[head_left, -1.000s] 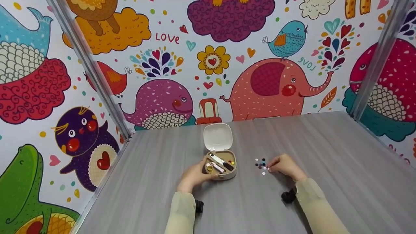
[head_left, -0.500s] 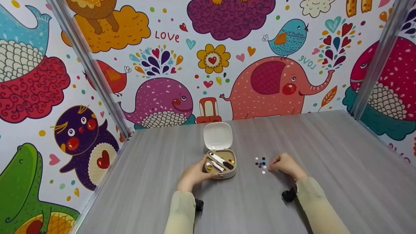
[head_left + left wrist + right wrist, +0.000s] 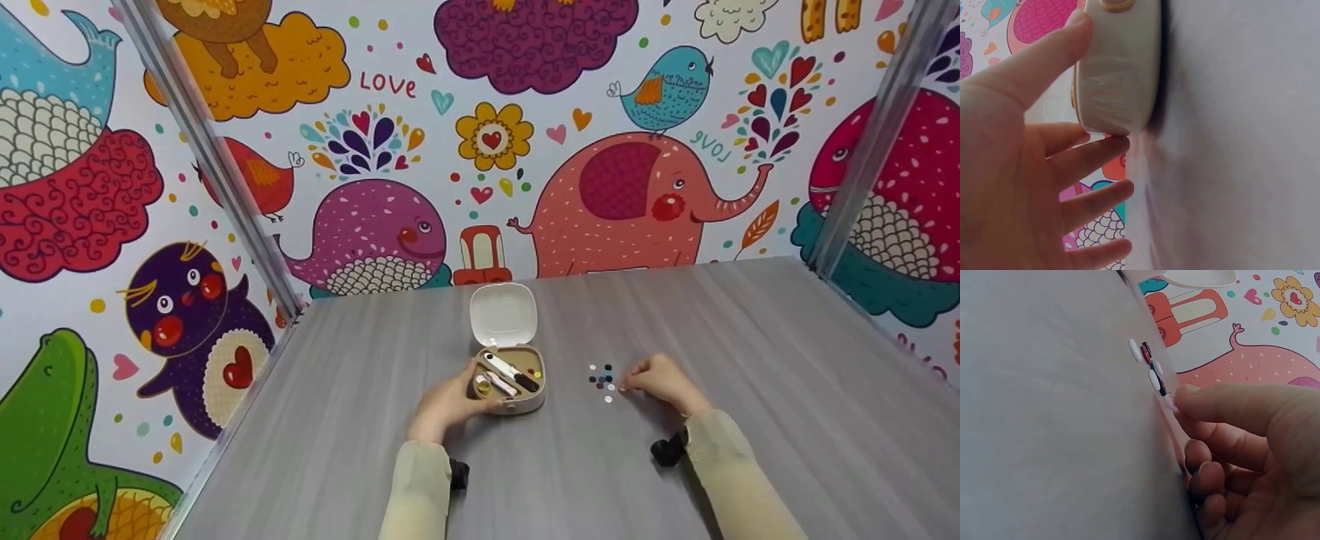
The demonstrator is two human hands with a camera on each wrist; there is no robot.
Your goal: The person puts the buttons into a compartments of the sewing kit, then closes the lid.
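Observation:
A small beige sewing box (image 3: 525, 406) stands on the table with its white lid (image 3: 503, 315) raised. My left hand (image 3: 448, 406) grips its near left corner; in the left wrist view the thumb presses the front while other fingers extend beside the box wall (image 3: 1120, 79). Inside lie a white tool with a black end (image 3: 517, 376), a slim pinkish-white piece (image 3: 501, 384) and a small yellow round piece (image 3: 484, 389). To the right, several small buttons (image 3: 608, 399) lie clustered. At their right edge my right hand (image 3: 663, 382) pinches a pale pink button (image 3: 1171, 403) between thumb and forefinger.
The grey wood-grain table (image 3: 360, 420) meets a wall panel (image 3: 570, 112) printed with cartoon animals behind it. Metal posts (image 3: 217, 172) rise at the back corners. Black wrist cameras (image 3: 460, 475) sit under both sleeves.
My right fingertips have drawn slightly right and away from the button cluster, with the pale button at their tips. The left hand and the box have stayed in place.

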